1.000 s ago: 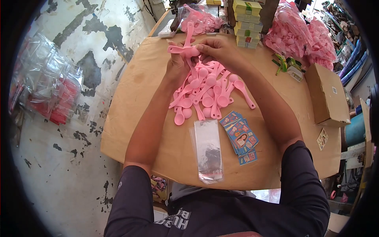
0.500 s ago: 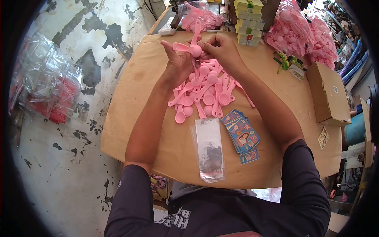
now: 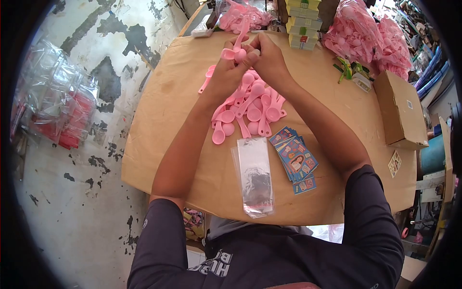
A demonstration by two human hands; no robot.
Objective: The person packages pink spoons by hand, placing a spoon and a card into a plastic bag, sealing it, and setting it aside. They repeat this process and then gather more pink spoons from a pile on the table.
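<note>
- Some pink spoons [image 3: 239, 55], grasped by the left hand [image 3: 228, 73], above the pile [image 3: 253, 103].
- Right hand [image 3: 267, 55] meets them; cannot tell its grasp.
- Probably light, stiff, slick; pinch the handles.

Cardboard box [image 3: 398, 113] and patchy floor [image 3: 91, 226]

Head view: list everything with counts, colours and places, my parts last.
Table: one, brown, centre
Held spoons: count unclear, pink, top centre
Spoon pile: one, pink, mid-table
Bags: several, clear, front edge
Cards: several, blue, right of bags
Small card: one, cream, right edge
Box: one, brown, table's right
Packs: one stack, yellow, far edge
Bundles: two, pink, far right
Heap: one, pink, far centre
Green bits: several, green, beside box
Packaging: several, clear/red, left
Clutter: uncountable, mixed, right edge
Shirt: one, dark, bottom
Left hand: one, at spoons
Right hand: one, beside left
</note>
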